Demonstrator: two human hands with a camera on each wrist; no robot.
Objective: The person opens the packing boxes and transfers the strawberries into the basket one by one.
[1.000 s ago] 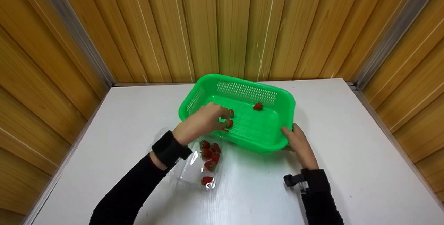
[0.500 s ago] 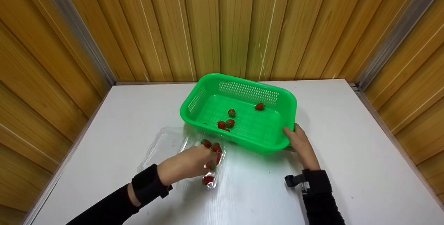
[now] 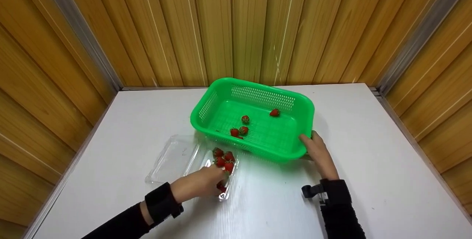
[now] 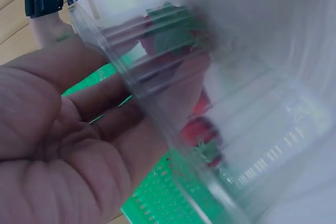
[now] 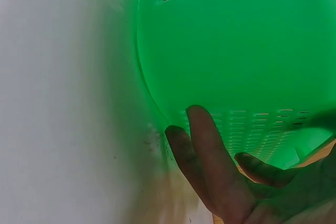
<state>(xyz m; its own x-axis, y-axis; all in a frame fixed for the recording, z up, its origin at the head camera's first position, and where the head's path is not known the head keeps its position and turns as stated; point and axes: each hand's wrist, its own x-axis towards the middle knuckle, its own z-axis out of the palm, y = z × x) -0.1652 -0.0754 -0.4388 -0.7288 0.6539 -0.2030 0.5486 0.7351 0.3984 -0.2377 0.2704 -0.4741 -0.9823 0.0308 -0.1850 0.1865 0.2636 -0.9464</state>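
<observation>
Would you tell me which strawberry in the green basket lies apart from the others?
The red strawberry near the green plastic basket's far wall; the other three cluster together.

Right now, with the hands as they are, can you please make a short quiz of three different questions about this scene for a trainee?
1. How many strawberries lie inside the green basket?
2. True or false: the right hand rests on the clear plastic tray.
3. Which does the left hand reach into? A) the green basket B) the clear plastic tray C) neither, it rests on the white table

Key
1. Four: three near the middle, one strawberry toward the far wall.
2. False: it touches the basket's near corner.
3. B, where more strawberries lie.
</observation>
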